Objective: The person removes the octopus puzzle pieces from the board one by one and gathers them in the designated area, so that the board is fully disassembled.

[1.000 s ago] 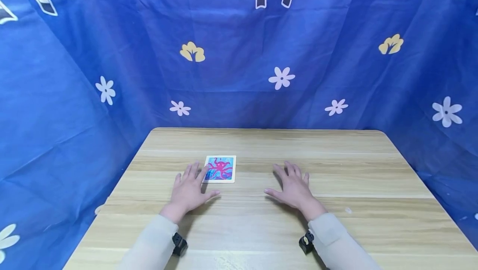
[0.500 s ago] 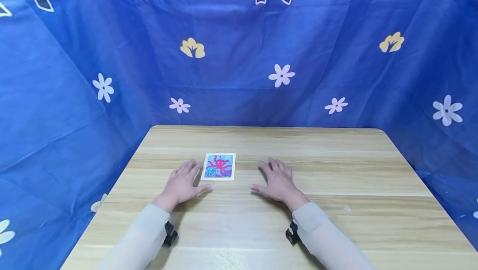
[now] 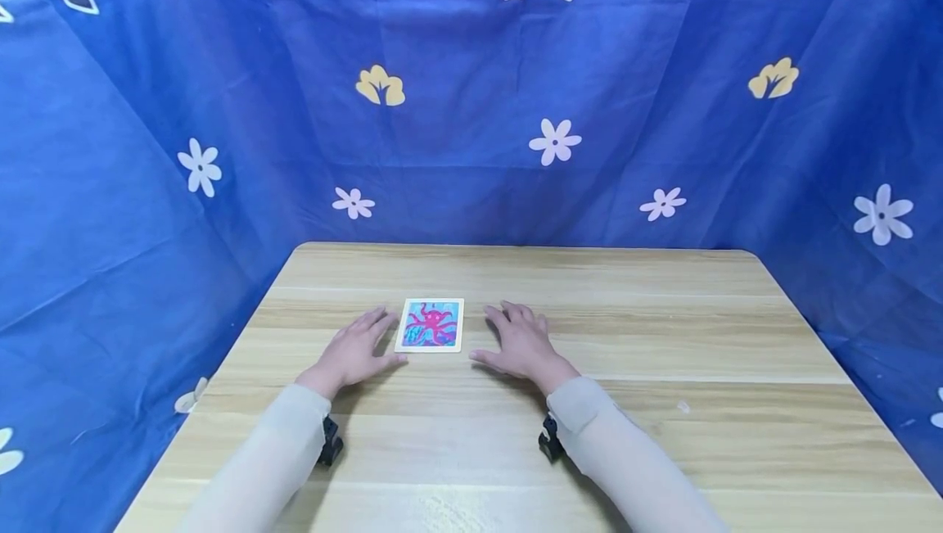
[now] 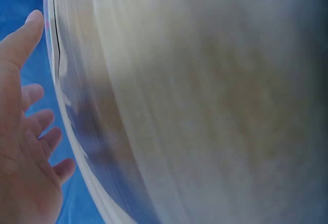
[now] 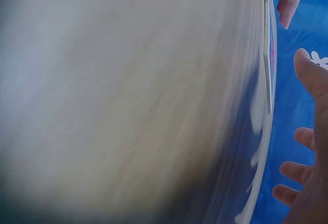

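A flat square picture panel (image 3: 430, 325) with a cream border lies on the wooden table, showing a pink octopus on blue. Just left of it is my left hand (image 3: 350, 354), fingers spread and thumb pointing at the near left corner; contact is hard to tell. To the right, across a gap, my right hand (image 3: 521, 348) hovers with thumb and fingers apart, holding nothing. The right wrist view catches the panel's thin edge (image 5: 268, 55) and my right hand (image 5: 313, 183). In the left wrist view my left hand (image 4: 20, 167) has its fingers loosely extended.
The wooden table (image 3: 663, 312) has rounded far corners. Blue cloth (image 3: 471, 107) printed with flowers and trees hangs behind and along both sides. A small pale mark (image 3: 683, 407) shows at the right of the tabletop. Each wrist carries a small black device (image 3: 331, 441).
My right hand has moved left toward the panel. My left hand has drawn back leftward off the panel's left edge, which it partly covered before. The view has tilted slightly downward.
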Tool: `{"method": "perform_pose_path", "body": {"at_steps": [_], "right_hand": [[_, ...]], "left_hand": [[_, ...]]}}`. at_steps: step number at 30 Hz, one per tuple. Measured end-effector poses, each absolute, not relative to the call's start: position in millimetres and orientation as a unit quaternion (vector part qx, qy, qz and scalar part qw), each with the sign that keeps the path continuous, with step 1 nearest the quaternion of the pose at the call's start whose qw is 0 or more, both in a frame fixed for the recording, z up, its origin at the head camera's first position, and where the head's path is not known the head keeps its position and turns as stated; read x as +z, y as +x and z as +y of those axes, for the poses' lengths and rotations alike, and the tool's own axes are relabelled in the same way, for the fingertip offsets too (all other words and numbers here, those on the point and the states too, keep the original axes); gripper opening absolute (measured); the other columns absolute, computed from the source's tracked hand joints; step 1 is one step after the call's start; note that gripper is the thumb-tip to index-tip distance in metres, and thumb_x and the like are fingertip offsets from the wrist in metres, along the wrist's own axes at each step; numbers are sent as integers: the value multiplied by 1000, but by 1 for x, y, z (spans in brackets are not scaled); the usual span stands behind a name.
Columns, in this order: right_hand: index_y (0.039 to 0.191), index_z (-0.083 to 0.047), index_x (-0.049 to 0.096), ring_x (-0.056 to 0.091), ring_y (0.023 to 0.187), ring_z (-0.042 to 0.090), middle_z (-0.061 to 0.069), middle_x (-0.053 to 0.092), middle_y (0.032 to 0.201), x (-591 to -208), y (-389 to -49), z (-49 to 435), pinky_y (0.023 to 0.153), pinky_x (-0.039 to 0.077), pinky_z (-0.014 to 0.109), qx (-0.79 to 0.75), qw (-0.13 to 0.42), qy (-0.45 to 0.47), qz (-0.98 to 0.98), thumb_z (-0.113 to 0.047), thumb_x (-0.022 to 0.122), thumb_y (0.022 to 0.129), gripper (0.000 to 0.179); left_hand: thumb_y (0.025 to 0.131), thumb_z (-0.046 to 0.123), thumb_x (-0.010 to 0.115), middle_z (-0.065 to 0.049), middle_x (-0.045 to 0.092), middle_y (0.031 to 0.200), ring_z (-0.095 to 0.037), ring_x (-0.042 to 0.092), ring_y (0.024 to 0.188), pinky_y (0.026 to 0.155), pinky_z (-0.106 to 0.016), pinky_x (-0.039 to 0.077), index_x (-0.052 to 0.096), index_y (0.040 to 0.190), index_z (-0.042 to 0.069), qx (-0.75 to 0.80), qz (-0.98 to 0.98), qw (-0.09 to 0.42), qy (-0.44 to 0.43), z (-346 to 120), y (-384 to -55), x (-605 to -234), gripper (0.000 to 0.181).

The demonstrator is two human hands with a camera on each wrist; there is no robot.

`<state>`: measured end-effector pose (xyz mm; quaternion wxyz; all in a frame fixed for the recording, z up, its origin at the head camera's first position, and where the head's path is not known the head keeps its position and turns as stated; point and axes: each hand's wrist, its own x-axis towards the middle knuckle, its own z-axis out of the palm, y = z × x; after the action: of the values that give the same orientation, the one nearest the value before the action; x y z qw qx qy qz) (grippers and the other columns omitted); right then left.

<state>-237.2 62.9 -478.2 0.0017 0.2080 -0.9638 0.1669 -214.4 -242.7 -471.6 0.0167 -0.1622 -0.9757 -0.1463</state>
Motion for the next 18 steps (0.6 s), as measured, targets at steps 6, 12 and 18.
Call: {"method": "perform_pose_path", "body": {"at_steps": [6,12,18], "right_hand": [[148,-22,34,26,137,34,13,31,150,-475,-241,49,107,18,62,171,-23,208,-963,-68,56,81,85],[148,-19,35,26,137,32,11,32,150,-476,-242,37,107,19,61,174,-39,217,-960,-69,57,81,87],[148,-17,35,26,138,29,7,33,150,-481,-244,30,109,20,57,167,-55,226,-958,-65,58,82,85]], "left_hand": [[85,50,65,-23,29,149,-44,28,134,105,-63,24,38,144,2,-147,-973,1,-180,-245,-220,-470,81],[88,48,62,-22,28,150,-42,27,135,106,-60,23,34,145,-1,-136,-972,-22,-189,-244,-224,-468,80],[90,42,62,-22,30,149,-41,28,135,108,-57,24,34,144,-4,-141,-967,-32,-210,-242,-227,-467,76]]}}
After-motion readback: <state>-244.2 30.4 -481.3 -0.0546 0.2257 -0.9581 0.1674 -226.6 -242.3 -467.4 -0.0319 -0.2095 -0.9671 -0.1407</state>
